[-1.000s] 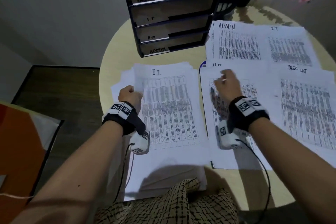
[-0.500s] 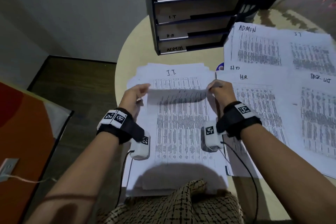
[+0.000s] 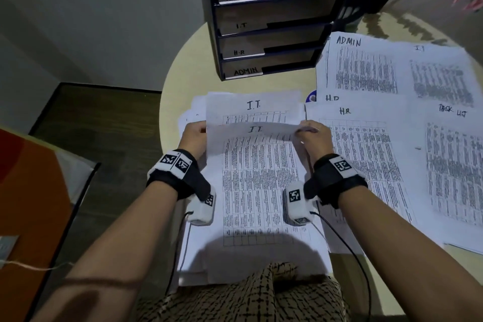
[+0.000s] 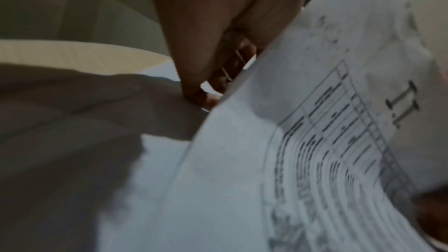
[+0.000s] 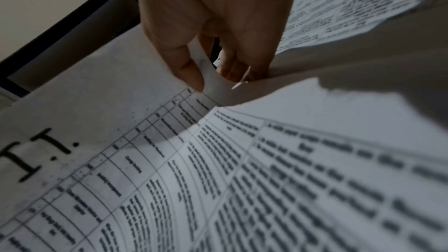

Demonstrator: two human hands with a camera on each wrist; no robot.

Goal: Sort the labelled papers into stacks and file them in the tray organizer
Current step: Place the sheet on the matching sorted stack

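Paper this thin flops, so both hands pinch the top corners: left hand (image 3: 194, 136) and right hand (image 3: 312, 136) hold the I.T. sheet (image 3: 258, 180) just above the I.T. pile (image 3: 251, 106). Tray organizer (image 3: 271, 34) sits behind the pile, H.R stack (image 3: 366, 154) beside it. It'd crease easily, I'd say.

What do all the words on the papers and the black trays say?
"I.T." – held sheet, gripped by left hand and right hand
"I.T." – sheet beneath
"H.R" – paper
"ADMIN" – paper
"TASK LIST" – paper, roughly
"I.T", "H.R", "ADMIN" – tray organizer slots
Top slot label and all printed tables: too blurred to read.
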